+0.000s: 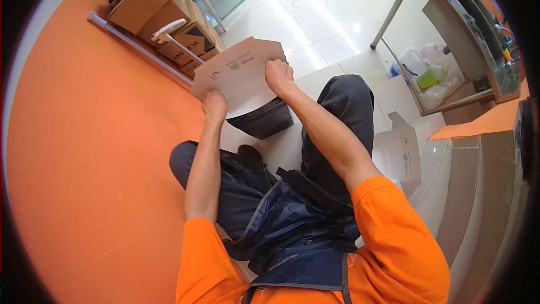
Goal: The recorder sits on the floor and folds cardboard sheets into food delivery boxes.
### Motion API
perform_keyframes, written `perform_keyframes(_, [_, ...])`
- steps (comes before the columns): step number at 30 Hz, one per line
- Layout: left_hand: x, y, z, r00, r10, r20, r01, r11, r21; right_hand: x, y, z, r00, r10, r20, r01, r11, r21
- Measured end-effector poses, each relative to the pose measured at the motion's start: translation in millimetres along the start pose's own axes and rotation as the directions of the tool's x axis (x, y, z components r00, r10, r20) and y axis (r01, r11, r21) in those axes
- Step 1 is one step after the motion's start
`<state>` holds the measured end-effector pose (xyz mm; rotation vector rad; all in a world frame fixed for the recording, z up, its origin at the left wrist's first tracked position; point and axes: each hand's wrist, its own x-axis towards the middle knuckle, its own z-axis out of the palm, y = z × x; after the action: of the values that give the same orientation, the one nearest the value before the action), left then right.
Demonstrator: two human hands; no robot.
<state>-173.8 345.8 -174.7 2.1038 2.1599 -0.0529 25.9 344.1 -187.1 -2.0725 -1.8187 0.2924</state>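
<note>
In front of my knees is a carton (239, 67) with a pale, printed flap standing up, a white inside and a black outer wall (264, 120). My left hand (215, 104) is closed on the flap's lower left part. On its right edge, higher up, my right hand (278, 75) grips with curled fingers. My hands partly hide the edges they hold. A second carton (402, 152) with a similar printed flap lies on the floor to the right of my right leg.
An orange wall (101, 163) runs along my left. Brown cardboard boxes (197, 36) are stacked at the far left beside a white pole (140, 50). A metal-legged table (388, 14) stands at the far right, with plastic jugs (430, 73) beneath it.
</note>
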Motion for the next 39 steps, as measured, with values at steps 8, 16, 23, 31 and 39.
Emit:
perform_keyframes(8, [-26.1,-9.0,22.2,0.978,-0.191,0.081,0.207,0.862,-0.464,-22.4,2.3,-25.6,0.968,0.046,0.248,-0.043,0.999,-0.016])
perform_keyframes(16, [-37.2,-12.5,29.3,0.994,-0.105,-0.010,0.084,0.847,-0.524,-25.2,10.8,-9.9,0.977,-0.060,0.207,0.061,0.998,-0.002])
perform_keyframes(23, [-45.0,1.6,25.8,0.993,-0.118,0.017,0.110,0.851,-0.514,-27.8,24.9,-13.3,0.977,-0.024,0.211,0.030,0.999,-0.023])
perform_keyframes(31, [-64.2,-21.6,8.3,0.981,-0.129,-0.143,0.036,0.854,-0.520,-117.3,35.4,-152.6,0.901,-0.149,-0.408,0.233,0.959,0.164])
perform_keyframes(39, [-86.5,12.5,2.1,0.887,0.264,-0.380,-0.401,0.847,-0.348,-328.0,181.6,-115.1,0.884,0.464,0.054,-0.462,0.886,-0.043])
